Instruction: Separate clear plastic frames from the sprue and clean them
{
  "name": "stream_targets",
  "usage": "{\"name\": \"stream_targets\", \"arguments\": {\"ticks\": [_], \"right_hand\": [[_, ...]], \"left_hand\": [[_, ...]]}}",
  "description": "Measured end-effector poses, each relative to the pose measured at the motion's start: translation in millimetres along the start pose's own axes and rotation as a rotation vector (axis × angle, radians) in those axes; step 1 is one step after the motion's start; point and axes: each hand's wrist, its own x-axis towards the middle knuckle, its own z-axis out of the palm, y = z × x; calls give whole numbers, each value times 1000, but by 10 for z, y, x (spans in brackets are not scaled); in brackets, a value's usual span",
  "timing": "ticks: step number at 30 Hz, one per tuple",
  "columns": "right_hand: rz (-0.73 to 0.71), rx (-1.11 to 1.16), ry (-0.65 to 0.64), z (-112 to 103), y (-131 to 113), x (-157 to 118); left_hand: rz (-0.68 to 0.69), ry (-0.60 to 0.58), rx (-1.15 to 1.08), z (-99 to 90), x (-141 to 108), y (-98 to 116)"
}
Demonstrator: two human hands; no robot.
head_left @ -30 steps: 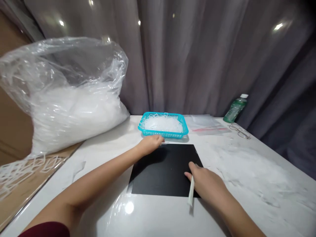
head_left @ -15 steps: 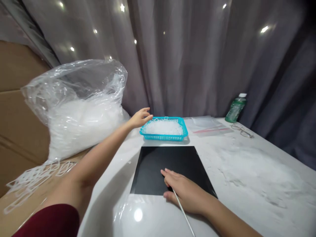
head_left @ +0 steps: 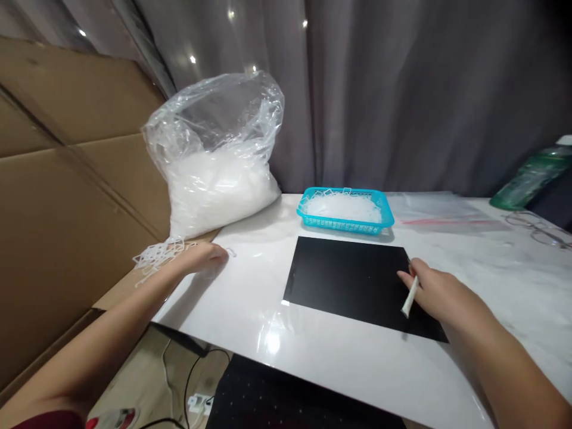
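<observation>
At the table's left side my left hand [head_left: 209,256] is closed, a small white plastic loop [head_left: 231,252] at its fingertips. Behind that wrist lies a heap of white plastic frame-like pieces [head_left: 157,255] on cardboard. My right hand [head_left: 435,289] grips a slim whitish stick-like tool [head_left: 410,298] over the right side of a black rectangular mat [head_left: 348,280]; the exact kind of tool is unclear. Beyond the mat stands a blue plastic basket [head_left: 344,224] filled with small white pieces [head_left: 342,207].
A large clear bag [head_left: 218,185] of white material leans at the back left, beside a cardboard box [head_left: 75,196]. Clear zip bags [head_left: 438,211], glasses [head_left: 543,232] and a green bottle [head_left: 531,176] sit at the right. Cables and a power strip [head_left: 201,404] lie below the table.
My left hand has moved from the basket back and left to the table's edge. My right hand has shifted toward the mat's right edge, the tool still held. The view has turned left.
</observation>
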Motion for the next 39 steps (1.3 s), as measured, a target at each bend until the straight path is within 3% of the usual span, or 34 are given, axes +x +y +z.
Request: {"name": "stream_targets", "arguments": {"ticks": [6, 9, 12, 17, 19, 21, 25, 30, 32, 36, 39], "right_hand": [[-84, 60, -21, 126, -230, 19], [-146, 160, 16, 116, -274, 25], [-196, 457, 9, 137, -394, -14], [-225, 1276, -290, 204, -817, -184], [-203, 1407, -362, 205, -960, -232], [-177, 1428, -348, 195, -1031, -248], [-50, 1363, -247, 201, -994, -226], [41, 1278, -88, 236, -985, -271], [37, 1282, -70, 234, -1024, -309], [-49, 1161, 78, 210, -1050, -339], [-47, 1063, 240, 178, -1016, -325]], "left_hand": [[-62, 221, -241, -11, -11, 162], [-47, 299, -413, -32, 76, 423], [16, 325, -628, 16, 258, 831], [228, 140, -986, 327, 624, 1681], [310, 47, -1086, 493, 731, 1960], [373, -49, -1216, 639, 807, 2134], [368, -210, -1461, 787, 880, 2154], [176, -331, -1538, 795, 827, 2018], [185, -399, -1566, 812, 788, 2033], [291, -441, -1492, 841, 727, 2105], [219, -418, -1392, 777, 707, 2101]]}}
